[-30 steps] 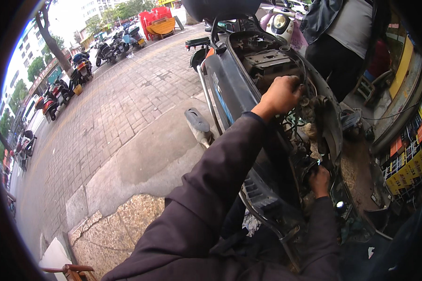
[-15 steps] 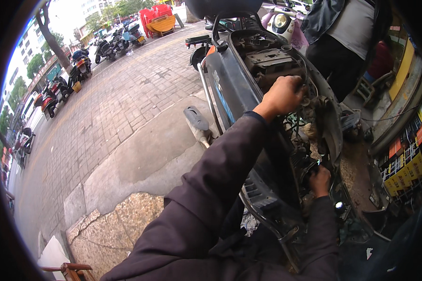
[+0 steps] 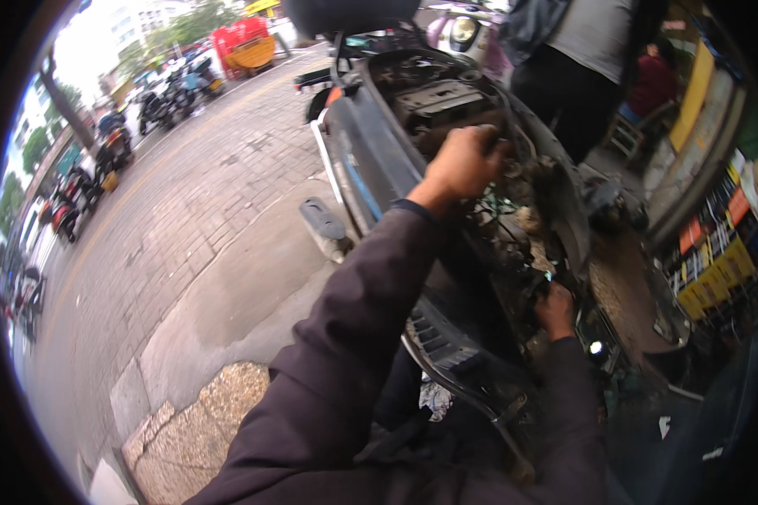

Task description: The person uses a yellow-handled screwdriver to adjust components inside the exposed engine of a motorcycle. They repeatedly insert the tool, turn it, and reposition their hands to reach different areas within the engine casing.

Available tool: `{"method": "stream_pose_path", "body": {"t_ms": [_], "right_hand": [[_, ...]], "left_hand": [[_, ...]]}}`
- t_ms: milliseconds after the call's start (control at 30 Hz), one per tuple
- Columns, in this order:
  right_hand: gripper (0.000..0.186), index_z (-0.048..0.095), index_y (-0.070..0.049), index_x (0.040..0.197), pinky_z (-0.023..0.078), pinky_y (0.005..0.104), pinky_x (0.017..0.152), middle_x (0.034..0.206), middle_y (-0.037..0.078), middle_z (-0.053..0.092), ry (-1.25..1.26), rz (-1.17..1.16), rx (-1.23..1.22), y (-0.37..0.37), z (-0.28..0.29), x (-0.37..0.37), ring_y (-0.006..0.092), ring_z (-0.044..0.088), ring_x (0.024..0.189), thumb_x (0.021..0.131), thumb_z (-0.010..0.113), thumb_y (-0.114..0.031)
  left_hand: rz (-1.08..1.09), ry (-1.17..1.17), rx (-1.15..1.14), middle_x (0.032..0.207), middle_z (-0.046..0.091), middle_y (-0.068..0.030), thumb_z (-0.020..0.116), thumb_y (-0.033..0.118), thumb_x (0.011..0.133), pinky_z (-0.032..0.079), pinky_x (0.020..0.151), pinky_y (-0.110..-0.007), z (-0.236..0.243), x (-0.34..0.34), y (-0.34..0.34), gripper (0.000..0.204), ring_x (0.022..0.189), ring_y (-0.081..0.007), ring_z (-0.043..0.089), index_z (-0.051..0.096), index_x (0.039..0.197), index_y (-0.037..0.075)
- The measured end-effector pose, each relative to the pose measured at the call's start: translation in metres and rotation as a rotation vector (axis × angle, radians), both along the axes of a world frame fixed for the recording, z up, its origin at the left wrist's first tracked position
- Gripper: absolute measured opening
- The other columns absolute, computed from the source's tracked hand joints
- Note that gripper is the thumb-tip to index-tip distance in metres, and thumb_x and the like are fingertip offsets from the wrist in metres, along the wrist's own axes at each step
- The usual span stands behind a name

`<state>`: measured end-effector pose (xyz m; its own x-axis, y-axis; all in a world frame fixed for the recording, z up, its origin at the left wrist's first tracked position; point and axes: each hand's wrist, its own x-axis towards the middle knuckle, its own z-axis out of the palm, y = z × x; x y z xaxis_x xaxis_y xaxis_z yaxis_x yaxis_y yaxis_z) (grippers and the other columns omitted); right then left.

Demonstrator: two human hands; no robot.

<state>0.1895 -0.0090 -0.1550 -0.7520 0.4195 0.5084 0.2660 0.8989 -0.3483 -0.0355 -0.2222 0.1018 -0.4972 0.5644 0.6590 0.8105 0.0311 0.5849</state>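
A dark scooter (image 3: 364,139) stands before me with its seat area open and its inner parts bare. My left hand (image 3: 463,164) reaches over the side panel to the open frame, its fingers curled down. What they grip, if anything, is hidden behind the hand. Lower and to the right, my right hand (image 3: 556,310) is closed low in the engine bay (image 3: 522,244), among dark parts and wires. A small bright glint shows just above its fingers, but the thing there is too dark to name.
A grey footrest (image 3: 322,219) juts from the scooter's left. To the right stands a rack of yellow and orange packages (image 3: 720,273); a small lamp (image 3: 596,347) shines below. A person in dark trousers (image 3: 556,97) stands beyond the scooter, another sits behind. Parked scooters (image 3: 177,97) line the pavement.
The whole view has shifted, so the scooter and surroundings sit farther left in the picture. Both hands stay at about the same spots on the scooter. The seated person behind shows more.
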Motion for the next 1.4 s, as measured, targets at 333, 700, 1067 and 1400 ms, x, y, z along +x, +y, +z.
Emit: {"method": "stream_pose_path", "body": {"t_ms": [333,700,1067,1400], "right_hand": [[0.022,0.063,-0.001,0.087,0.05,0.0531,0.075,0.083,0.023,0.064,0.068,-0.044,-0.029,-0.003,-0.002,-0.001,0.0441,0.062,0.085,0.07,0.072,-0.012],[0.014,0.058,0.001,0.081,0.047,0.0542,0.069,0.08,0.023,0.061,-0.034,-0.036,-0.139,-0.006,0.005,-0.002,0.0462,0.059,0.082,0.074,0.067,-0.007],[0.011,0.061,0.001,0.081,0.051,0.0509,0.069,0.08,0.024,0.062,-0.062,-0.065,-0.103,-0.001,-0.006,-0.007,0.0433,0.062,0.078,0.078,0.065,-0.009],[0.019,0.063,0.002,0.088,0.05,0.0515,0.073,0.08,0.024,0.063,0.09,0.016,-0.154,0.002,-0.002,0.005,0.0444,0.062,0.081,0.081,0.068,-0.015]], "left_hand": [[-0.029,0.033,0.043,0.071,0.058,-0.0068,0.063,0.015,0.095,0.045,0.064,-0.03,-0.008,-0.007,0.007,0.022,0.07,-0.0093,0.047,0.06,0.091,-0.006],[-0.049,0.003,0.021,0.073,0.064,-0.0171,0.063,0.019,0.094,0.047,0.065,-0.033,-0.009,-0.011,0.007,0.024,0.065,-0.0161,0.055,0.063,0.093,-0.005],[-0.095,0.003,0.038,0.062,0.051,-0.0102,0.063,0.018,0.095,0.042,0.058,-0.031,-0.008,-0.007,0.005,0.024,0.061,-0.0121,0.042,0.058,0.083,-0.003],[-0.087,0.034,0.036,0.062,0.052,-0.01,0.063,0.017,0.095,0.041,0.057,-0.033,-0.009,-0.009,0.007,0.024,0.059,-0.0123,0.042,0.059,0.084,-0.004]]}}
